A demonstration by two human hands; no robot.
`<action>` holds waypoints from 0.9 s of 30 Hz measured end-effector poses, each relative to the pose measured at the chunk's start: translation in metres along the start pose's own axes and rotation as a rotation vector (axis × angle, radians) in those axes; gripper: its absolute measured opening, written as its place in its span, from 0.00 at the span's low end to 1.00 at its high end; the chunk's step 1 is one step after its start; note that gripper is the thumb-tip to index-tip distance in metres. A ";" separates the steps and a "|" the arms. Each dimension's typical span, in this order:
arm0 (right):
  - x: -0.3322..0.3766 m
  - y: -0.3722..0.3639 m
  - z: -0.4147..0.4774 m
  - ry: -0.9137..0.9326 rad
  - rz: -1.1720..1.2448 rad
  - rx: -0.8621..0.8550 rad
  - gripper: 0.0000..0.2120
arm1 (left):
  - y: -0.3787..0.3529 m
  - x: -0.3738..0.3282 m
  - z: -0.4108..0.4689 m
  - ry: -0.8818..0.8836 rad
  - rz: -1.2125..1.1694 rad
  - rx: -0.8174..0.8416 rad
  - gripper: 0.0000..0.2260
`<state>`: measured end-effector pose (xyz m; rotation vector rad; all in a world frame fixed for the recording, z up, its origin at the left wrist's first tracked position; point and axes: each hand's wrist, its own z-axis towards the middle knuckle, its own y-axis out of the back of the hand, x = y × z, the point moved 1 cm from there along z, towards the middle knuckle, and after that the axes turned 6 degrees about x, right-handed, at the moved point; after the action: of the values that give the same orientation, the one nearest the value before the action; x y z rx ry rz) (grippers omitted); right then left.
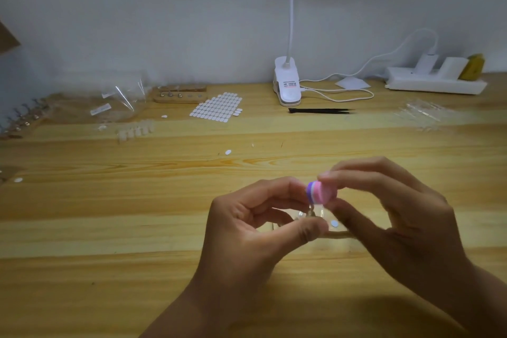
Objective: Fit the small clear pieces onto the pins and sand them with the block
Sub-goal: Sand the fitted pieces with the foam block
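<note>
Both hands are held just above the table (137, 228), close together. The right hand (397, 222) pinches the block (321, 191), a small pink and purple striped piece, between thumb and forefinger, with the other fingers curled behind. The left hand (255, 228) has its fingers curled and its thumb pressed against them, pinching the pin (311, 212) from below. The block sits right over the top of the pin, between the two hands. A clear piece (319, 210) shows as a blurred glint under the block; I cannot tell whether the block touches it. A small white dot (334, 223) lies by the right thumb.

Beyond the hands and well apart from them, a loose oval sticker (228, 152) lies on the table. Farther off, ahead and to the left, are a sticker sheet (216, 107), a wooden stand (179, 96) with a few pins in it, a row of clear tips (135, 130) and plastic bags (109, 101). Straight ahead, black tweezers (321, 111) lie in front of a white clip lamp (286, 82). To the far right are a power strip (436, 82) by the wall and some clear strips (422, 114).
</note>
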<state>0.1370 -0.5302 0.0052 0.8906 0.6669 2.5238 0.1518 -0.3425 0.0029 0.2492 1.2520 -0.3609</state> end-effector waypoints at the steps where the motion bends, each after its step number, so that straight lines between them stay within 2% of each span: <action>1: 0.003 -0.003 -0.001 0.017 0.010 -0.001 0.11 | 0.000 0.000 0.000 -0.017 0.010 0.005 0.12; 5: -0.006 0.003 0.000 0.009 -0.091 0.021 0.11 | 0.001 0.001 0.000 -0.018 0.012 -0.022 0.13; 8: -0.008 0.007 0.003 -0.043 -0.078 -0.036 0.11 | 0.002 0.002 0.001 -0.009 0.008 -0.031 0.13; 12: 0.001 -0.002 0.000 0.062 -0.032 -0.003 0.11 | -0.001 0.000 0.000 -0.070 0.071 0.002 0.13; 16: -0.009 0.005 0.002 -0.011 -0.141 -0.007 0.15 | 0.001 0.002 -0.001 -0.027 0.021 -0.028 0.12; 20: 0.003 -0.001 -0.001 0.093 -0.084 -0.015 0.10 | -0.002 0.000 0.000 -0.070 0.039 0.022 0.13; 24: -0.011 0.005 0.001 0.013 -0.191 0.001 0.14 | 0.000 0.004 -0.001 0.000 -0.071 0.014 0.12; 27: -0.004 0.003 0.001 0.035 -0.105 -0.063 0.13 | -0.001 0.004 0.002 0.045 -0.194 0.052 0.11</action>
<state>0.1398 -0.5345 0.0055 0.7713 0.6248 2.4573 0.1543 -0.3442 -0.0007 0.1812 1.3156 -0.5575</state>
